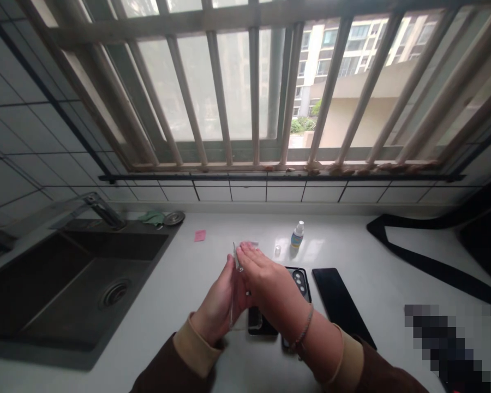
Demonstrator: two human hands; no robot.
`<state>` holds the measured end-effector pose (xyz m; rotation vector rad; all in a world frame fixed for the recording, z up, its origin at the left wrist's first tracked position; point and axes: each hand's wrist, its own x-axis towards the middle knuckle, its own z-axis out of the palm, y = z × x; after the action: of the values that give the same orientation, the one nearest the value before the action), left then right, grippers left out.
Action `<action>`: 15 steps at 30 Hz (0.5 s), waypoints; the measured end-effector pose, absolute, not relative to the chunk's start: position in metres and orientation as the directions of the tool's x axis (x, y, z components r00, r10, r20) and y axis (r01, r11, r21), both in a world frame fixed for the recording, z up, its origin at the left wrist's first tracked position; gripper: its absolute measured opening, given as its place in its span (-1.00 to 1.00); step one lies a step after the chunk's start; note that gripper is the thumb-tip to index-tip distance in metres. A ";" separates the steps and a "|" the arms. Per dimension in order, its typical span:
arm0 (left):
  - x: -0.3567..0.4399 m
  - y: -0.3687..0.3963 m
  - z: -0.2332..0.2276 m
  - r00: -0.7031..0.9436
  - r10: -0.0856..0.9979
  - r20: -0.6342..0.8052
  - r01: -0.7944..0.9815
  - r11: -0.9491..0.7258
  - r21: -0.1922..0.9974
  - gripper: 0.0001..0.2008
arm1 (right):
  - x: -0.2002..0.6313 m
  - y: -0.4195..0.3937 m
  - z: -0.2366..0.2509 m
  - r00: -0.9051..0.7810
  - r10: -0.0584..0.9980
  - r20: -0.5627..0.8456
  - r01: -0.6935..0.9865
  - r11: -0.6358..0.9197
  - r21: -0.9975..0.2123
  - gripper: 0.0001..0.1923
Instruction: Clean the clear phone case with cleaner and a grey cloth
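Over the counter, my left hand (219,300) and my right hand (268,281) come together around a thin clear piece (231,314), which looks like a see-through phone case or film. Its exact kind cannot be made out. The left thumb points up along its edge, while the left fingers are mostly hidden. My right fingers lie pressed together against its other side. Beneath the hands is a dark phone-shaped thing (262,326), partly covered. A black phone case (299,279) with camera holes shows behind my right wrist.
A black flat phone-like slab (342,305) lies right of my right forearm. Farther back are a small white-capped bottle (297,236), a clear cap (277,250) and a pink note (200,236). The sink (85,284) is left; a black strap (417,262) lies right.
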<state>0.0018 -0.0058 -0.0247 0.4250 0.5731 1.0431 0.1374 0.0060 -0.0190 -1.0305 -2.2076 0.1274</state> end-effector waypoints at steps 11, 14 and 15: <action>-0.010 0.000 -0.012 0.089 0.952 -0.292 -0.698 0.268 0.664 -0.36 | 0.125 -0.016 -0.004 -0.718 0.598 0.357 0.467 0.794 -0.391 -0.43; -0.015 0.003 -0.010 0.000 0.950 -0.311 -0.719 0.216 0.660 -0.42 | 0.125 -0.027 0.010 -0.778 0.566 0.273 0.468 0.811 -0.350 -0.46; -0.016 0.004 -0.010 -0.015 0.949 -0.315 -0.727 0.206 0.655 -0.43 | 0.126 -0.031 0.016 -0.792 0.559 0.246 0.467 0.814 -0.346 -0.48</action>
<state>-0.0162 0.0036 -0.0105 0.3402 0.8184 1.3700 0.1257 -0.0307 0.0162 -0.7776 -2.6606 0.3822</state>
